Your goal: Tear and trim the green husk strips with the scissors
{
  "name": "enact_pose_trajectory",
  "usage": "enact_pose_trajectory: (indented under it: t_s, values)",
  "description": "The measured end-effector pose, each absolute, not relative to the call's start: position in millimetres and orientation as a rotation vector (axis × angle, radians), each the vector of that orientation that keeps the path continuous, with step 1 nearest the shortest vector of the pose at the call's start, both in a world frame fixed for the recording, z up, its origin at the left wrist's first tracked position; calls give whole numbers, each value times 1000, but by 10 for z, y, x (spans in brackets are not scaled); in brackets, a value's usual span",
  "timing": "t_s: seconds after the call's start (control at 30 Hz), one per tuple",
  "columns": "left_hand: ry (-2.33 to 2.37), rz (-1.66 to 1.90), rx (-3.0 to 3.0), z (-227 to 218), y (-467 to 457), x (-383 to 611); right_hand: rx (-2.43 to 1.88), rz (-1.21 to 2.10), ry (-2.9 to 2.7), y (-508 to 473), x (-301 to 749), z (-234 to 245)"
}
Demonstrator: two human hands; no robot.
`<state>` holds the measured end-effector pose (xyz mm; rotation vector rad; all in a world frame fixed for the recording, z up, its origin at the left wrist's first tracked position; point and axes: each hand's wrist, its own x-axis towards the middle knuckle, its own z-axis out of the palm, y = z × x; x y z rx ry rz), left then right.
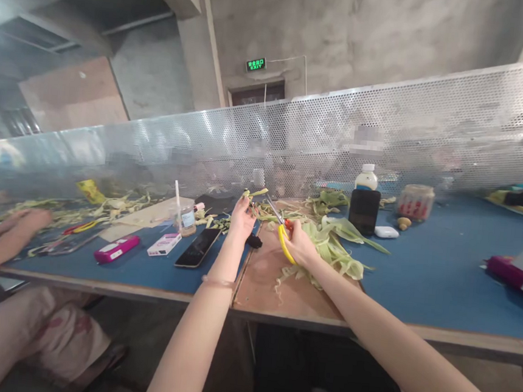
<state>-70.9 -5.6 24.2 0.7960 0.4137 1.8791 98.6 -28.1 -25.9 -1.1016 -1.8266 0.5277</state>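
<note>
Left hand [243, 220] pinches a yellowish-green strip [258, 192]; right hand [301, 246] grips yellow-and-red-handled scissors [281, 231].

The blue surface [433, 272] is broken by a brown section [258, 278], over which green leafy scraps [333, 242] are strewn. On the left are laid a dark phone [197, 248], a white box [164, 244] and a magenta pack [117, 249]; on the right, a white case [386, 232] and a jar [415, 201].

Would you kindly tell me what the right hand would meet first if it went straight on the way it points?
Leading with the scissors, the right hand would probably first meet the green strip in the left hand, though depth is unclear.
</note>
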Motion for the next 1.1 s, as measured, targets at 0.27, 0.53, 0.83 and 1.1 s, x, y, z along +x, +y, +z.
enact_pose_trajectory:
  t_s: [0.27,0.53,0.83,1.1]
  values:
    - [515,1748,1007,246,-86,-599,-1068,546,-1844,-170,967,-347]
    - [559,1720,1045,237,-99,-574,-984,617,-1791,-165,974,-333]
    - [572,1722,1033,238,-97,-586,-956,707,-1764,-190,972,-298]
    - [552,1718,1031,243,-111,-583,-930,658,-1820,-207,1016,-271]
